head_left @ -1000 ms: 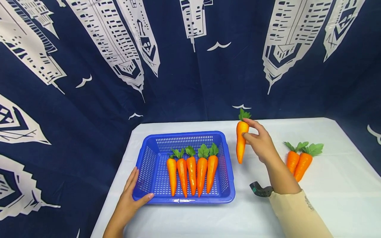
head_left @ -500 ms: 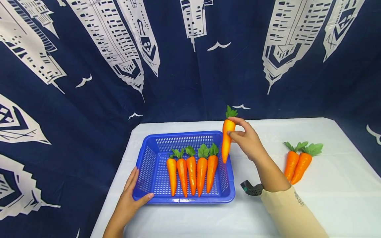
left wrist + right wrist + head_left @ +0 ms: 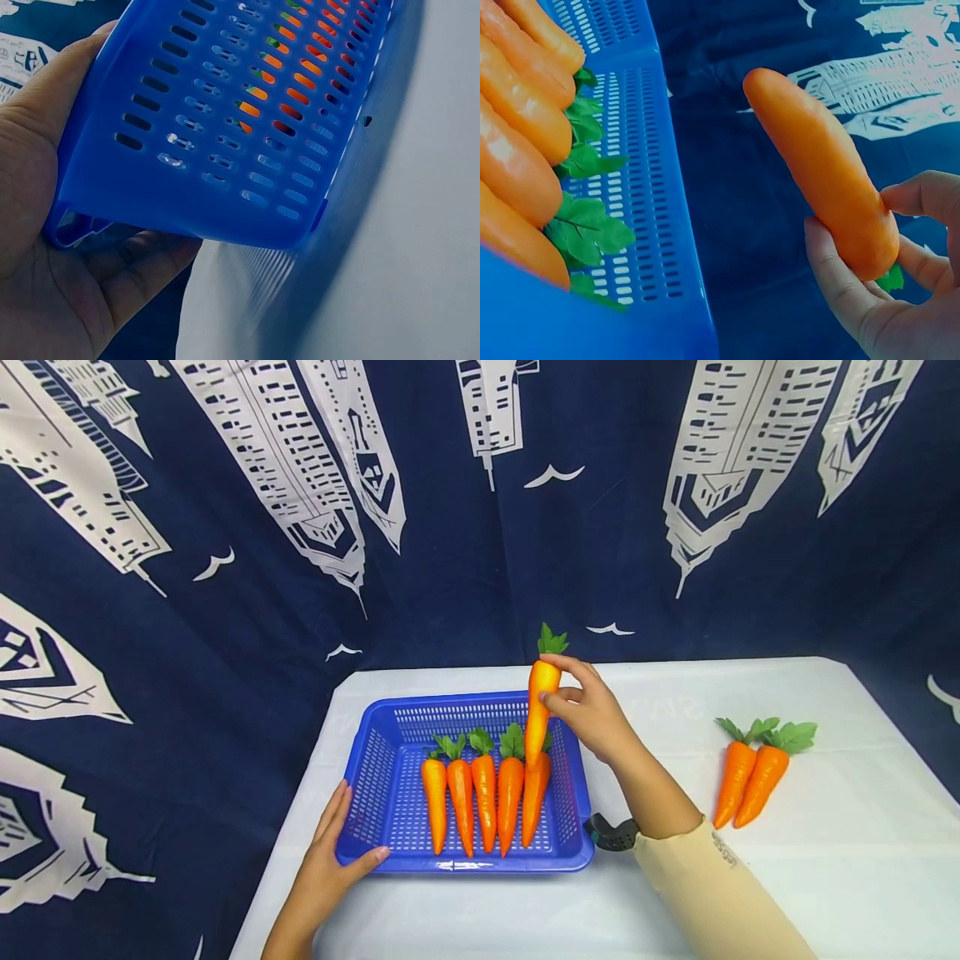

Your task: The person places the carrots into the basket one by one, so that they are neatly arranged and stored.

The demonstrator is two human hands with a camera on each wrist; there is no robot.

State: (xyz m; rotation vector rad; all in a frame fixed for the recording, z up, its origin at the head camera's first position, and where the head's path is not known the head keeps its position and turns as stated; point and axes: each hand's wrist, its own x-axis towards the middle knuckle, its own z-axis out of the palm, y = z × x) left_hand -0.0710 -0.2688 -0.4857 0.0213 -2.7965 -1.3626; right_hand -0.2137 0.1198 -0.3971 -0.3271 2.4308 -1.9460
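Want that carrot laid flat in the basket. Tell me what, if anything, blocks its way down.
The carrot held by the right hand hangs tip-down over the blue basket, right above the rightmost of five carrots lying there. That one is under its tip; bare basket floor shows on either side of the row.

legible text: none | sleeve (image 3: 722, 852): small dark print near the cuff, too small and blurred to read | tablecloth (image 3: 675, 710): faint pale lettering showing through, not readable | backdrop curtain (image 3: 225, 527): white printed towers and bird shapes only, no words or numbers | basket (image 3: 360, 827): no label or brand seen
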